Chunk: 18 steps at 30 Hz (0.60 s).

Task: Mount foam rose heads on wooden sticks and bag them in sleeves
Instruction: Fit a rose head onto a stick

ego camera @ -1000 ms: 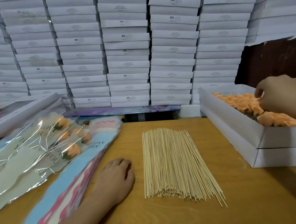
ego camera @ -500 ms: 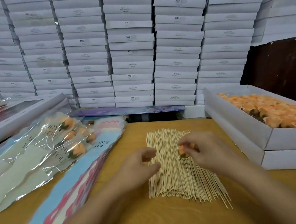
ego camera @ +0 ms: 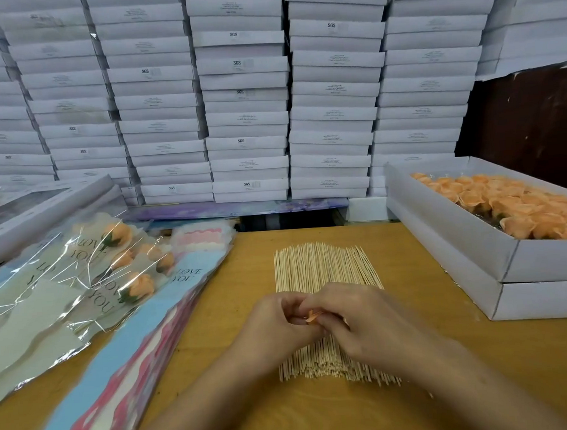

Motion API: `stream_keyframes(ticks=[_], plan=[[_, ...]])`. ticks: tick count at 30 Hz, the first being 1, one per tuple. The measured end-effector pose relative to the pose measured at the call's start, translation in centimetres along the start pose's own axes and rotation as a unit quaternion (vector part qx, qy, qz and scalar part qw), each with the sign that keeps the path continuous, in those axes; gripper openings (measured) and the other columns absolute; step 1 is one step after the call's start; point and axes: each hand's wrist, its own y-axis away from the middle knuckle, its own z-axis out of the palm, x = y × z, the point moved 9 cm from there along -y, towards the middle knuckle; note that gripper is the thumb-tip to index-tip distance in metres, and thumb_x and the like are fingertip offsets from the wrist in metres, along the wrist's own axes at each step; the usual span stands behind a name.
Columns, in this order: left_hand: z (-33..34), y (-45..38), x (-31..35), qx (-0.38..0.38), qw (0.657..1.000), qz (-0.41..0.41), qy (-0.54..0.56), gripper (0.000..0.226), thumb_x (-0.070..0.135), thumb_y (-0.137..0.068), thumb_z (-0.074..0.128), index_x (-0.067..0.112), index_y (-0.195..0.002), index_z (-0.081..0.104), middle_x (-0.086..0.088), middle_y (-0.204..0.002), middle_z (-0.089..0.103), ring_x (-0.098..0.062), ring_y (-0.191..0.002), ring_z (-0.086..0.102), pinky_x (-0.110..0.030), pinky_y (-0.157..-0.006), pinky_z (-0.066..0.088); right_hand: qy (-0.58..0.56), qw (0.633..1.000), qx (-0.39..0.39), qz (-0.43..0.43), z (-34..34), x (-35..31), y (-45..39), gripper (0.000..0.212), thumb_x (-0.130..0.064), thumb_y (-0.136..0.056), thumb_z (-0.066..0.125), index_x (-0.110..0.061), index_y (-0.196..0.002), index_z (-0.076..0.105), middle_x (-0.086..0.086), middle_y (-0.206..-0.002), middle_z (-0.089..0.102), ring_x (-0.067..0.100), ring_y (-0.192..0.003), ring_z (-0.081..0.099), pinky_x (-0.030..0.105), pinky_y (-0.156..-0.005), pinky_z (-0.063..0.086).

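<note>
A wooden counter [ego camera: 422, 390] stands before a wall of stacked white boxes [ego camera: 243, 93]. Both hands have come together over the wooden sticks [ego camera: 312, 266]: the right hand [ego camera: 360, 323] and left hand [ego camera: 276, 326] now pinch one foam rose head [ego camera: 311, 316] between them, where half a second ago they were apart.

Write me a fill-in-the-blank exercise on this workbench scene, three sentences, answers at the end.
1. Both hands meet above the pile of wooden ____.
2. The open white box at the right holds foam rose heads coloured ____.
3. The finished roses in clear sleeves lie on the ____ side of the table.

Missing words: sticks; orange; left
</note>
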Motion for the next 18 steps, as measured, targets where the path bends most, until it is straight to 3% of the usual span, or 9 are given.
stream_keyframes(ticks=[5,8,11,14,16,18], plan=[[0.3,0.0,-1.5,-0.003,0.997,-0.057,0.057,0.021,-0.002,-0.081,0.074,0.008,-0.099,0.074,0.01,-0.061,0.059,-0.005,-0.055,0.048,-0.015,-0.054,0.04,-0.001,1.0,0.015,-0.009,0.0,-0.2,0.3,0.03,-0.02,-0.094,0.057,-0.037,-0.117,0.066,-0.022,-0.106,0.065,-0.005,-0.097,0.057,-0.001,-0.074,0.039],[-0.1,0.1,-1.4,0.013,0.996,-0.059,0.071,0.019,0.004,-0.08,0.079,0.022,-0.087,0.079,0.005,-0.069,0.069,-0.009,-0.063,0.061,-0.017,-0.06,0.047,-0.017,0.999,0.038,-0.018,-0.6,-0.6,0.5,0.032,-0.021,-0.094,0.057,-0.035,-0.122,0.062,-0.022,-0.112,0.064,-0.005,-0.1,0.058,0.006,-0.077,0.046],[-1.3,0.3,-2.1,0.056,0.99,-0.074,0.107,0.021,0.018,-0.074,0.087,0.027,-0.091,0.079,0.0,-0.09,0.078,-0.013,-0.083,0.073,-0.022,-0.074,0.055,-0.037,0.995,0.088,-0.007,-1.8,-0.5,1.1,0.037,-0.028,-0.094,0.05,-0.035,-0.129,0.055,-0.027,-0.115,0.056,-0.013,-0.098,0.054,0.001,-0.073,0.042],[-2.5,0.8,-3.6,0.098,0.975,-0.122,0.16,0.036,0.029,-0.062,0.092,0.035,-0.094,0.078,0.003,-0.101,0.078,-0.014,-0.096,0.074,-0.036,-0.092,0.053,-0.023,0.981,0.154,0.113,-3.5,3.1,2.2,0.032,-0.024,-0.096,0.055,-0.042,-0.122,0.055,-0.032,-0.101,0.053,-0.013,-0.092,0.055,0.007,-0.062,0.045],[-2.9,1.2,-4.5,0.114,0.962,-0.152,0.198,0.046,0.033,-0.053,0.097,0.037,-0.095,0.077,0.002,-0.104,0.077,-0.02,-0.1,0.073,-0.045,-0.098,0.053,0.002,0.964,0.118,0.238,-3.1,6.8,3.0,0.022,-0.027,-0.096,0.058,-0.045,-0.108,0.054,-0.026,-0.096,0.059,-0.005,-0.078,0.058,0.013,-0.058,0.043],[-3.5,1.5,-5.2,0.137,0.947,-0.17,0.235,0.056,0.036,-0.041,0.099,0.032,-0.093,0.078,-0.001,-0.105,0.077,-0.024,-0.101,0.073,-0.046,-0.097,0.054,0.045,0.943,0.068,0.322,-2.3,9.7,4.0,0.004,-0.032,-0.096,0.06,-0.036,-0.095,0.06,-0.016,-0.091,0.064,-0.002,-0.074,0.057,0.021,-0.063,0.05]])
